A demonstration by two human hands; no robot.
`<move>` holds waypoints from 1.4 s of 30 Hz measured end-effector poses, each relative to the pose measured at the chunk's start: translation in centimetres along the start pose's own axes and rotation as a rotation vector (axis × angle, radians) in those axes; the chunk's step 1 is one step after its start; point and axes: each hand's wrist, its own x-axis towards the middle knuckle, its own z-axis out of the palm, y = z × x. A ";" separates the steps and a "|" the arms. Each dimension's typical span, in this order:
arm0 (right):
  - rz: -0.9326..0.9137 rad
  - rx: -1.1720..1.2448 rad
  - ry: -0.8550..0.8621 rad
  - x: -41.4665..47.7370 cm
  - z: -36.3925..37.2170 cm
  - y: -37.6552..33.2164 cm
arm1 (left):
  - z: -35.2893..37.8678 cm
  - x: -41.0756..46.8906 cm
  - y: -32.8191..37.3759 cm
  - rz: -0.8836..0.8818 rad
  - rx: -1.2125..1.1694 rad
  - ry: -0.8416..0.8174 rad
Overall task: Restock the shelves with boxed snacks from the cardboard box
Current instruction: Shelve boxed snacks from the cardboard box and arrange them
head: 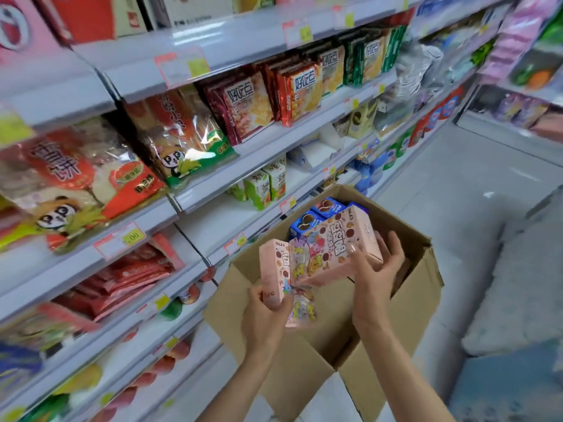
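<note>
One wide-angle camera, worn on the head, looks forward and steeply down into a shop aisle. The forearms enter from the bottom edge. The left hand, the right hand and the pink snack boxes they grip sit close to the lens at lower centre. The open cardboard box lies just beyond and below them. The view is tilted, so the shelves run diagonally from lower left to upper right, near and blurred at the left edge. The floor fills the right side. The lens bends straight edges towards the borders.
</note>
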 end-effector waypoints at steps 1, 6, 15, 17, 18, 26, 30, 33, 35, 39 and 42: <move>0.042 0.045 -0.004 -1.1 0.5 0.4 | -0.2 -0.7 0.0 -0.012 -0.027 0.031; 0.241 -0.027 -0.129 -6.1 2.1 2.5 | -2.0 -3.8 -0.9 -0.032 -0.080 0.154; 0.208 -0.163 -0.541 -10.3 0.9 2.1 | -11.2 -9.7 -7.6 -0.084 -0.181 0.445; 0.212 -0.171 -0.664 -12.1 1.6 2.1 | -14.1 -11.4 -9.3 -0.102 -0.172 0.535; 0.239 -0.174 -0.699 -13.1 2.1 2.5 | -15.5 -12.3 -10.0 -0.100 -0.169 0.580; 0.335 -0.362 -0.944 -23.5 7.8 6.5 | -25.5 -19.3 -15.6 -0.060 -0.348 0.714; 0.434 -0.304 -1.056 -29.9 11.2 6.9 | -31.7 -23.3 -19.4 -0.045 -0.541 0.727; 0.521 -0.251 -1.126 -35.5 13.6 7.0 | -37.1 -26.5 -22.8 -0.035 -0.591 0.722; 0.526 -0.221 -1.170 -39.6 15.2 7.3 | -40.6 -28.5 -25.0 -0.018 -0.601 0.737; 0.553 -0.240 -1.182 -46.5 18.0 8.6 | -47.0 -31.6 -28.8 -0.013 -0.561 0.801; 0.601 -0.228 -1.213 -50.8 19.8 9.6 | -51.2 -33.1 -31.0 -0.018 -0.500 0.886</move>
